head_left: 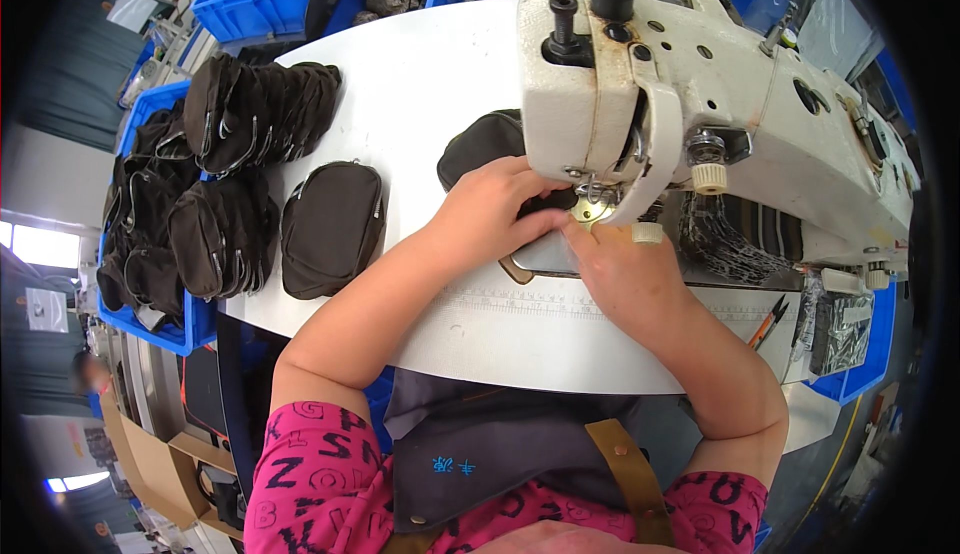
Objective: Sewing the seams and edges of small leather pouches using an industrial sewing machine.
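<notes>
Your dark brown fabric pouch [482, 148] sits just above the middle of the frame, its rounded, seamed end showing toward the left; its lower edge passes behind your left hand [497, 204], its right part mostly hidden.

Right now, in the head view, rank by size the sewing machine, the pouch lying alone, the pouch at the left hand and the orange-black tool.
1. Sewing machine
2. Pouch lying alone
3. Orange-black tool
Unranked: pouch at the left hand, because the left hand partly hides it.
</notes>
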Available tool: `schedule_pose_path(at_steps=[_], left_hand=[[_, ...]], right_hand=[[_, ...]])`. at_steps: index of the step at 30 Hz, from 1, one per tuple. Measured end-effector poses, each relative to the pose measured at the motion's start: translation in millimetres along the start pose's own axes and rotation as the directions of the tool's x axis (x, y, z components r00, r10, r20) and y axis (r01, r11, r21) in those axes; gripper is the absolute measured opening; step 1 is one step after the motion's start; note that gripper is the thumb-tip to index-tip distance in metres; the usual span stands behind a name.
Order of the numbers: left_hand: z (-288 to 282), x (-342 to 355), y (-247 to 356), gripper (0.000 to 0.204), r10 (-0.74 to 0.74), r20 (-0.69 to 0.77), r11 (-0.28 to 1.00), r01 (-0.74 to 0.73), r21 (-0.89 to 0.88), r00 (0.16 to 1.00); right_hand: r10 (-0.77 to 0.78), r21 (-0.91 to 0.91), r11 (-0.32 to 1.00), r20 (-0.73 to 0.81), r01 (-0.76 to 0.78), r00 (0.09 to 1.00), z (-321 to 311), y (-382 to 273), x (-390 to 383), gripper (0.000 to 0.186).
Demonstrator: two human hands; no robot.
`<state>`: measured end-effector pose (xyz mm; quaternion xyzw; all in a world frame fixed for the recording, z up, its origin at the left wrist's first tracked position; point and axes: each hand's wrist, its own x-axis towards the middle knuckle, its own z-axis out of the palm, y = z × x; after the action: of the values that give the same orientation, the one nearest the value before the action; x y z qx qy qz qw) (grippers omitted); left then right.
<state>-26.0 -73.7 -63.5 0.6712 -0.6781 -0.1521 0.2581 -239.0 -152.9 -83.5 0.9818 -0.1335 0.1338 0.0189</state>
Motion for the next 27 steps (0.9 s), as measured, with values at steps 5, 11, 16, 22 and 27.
schedule_pose_path(at_steps=[5, 11, 16, 22, 27], left_hand=[[-23, -17, -4, 0.07, 0.152, 0.2, 0.988, -0.143, -0.059, 0.968], [-22, -18, 5, 0.046, 0.1, 0.14, 0.994, -0.094, -0.051, 0.985], [-15, -19, 5, 0.043, 0.128, 0.094, 0.988, -0.118, -0.102, 0.987], [-9, -24, 12, 0.046, 0.135, 0.099, 0.987, -0.143, 0.08, 0.986], [-3, -26, 16, 0.048, 0.174, 0.115, 0.948, -0.198, 0.248, 0.978]], right_hand=[[0.03, 0.065, 0.997, 0.007, -0.03, 1.0, 1, -1, 1, 0.053], [-0.009, 0.055, 0.998, 0.042, 0.007, 0.999, -3, 1, 0, 0.053], [-0.05, 0.089, 0.995, 0.05, 0.046, 0.997, -4, -10, 0, 0.05], [-0.051, 0.072, 0.996, 0.082, 0.045, 0.995, -5, -13, -1, 0.047], [-0.06, 0.064, 0.996, 0.085, 0.055, 0.995, -8, -13, 0, 0.048]])
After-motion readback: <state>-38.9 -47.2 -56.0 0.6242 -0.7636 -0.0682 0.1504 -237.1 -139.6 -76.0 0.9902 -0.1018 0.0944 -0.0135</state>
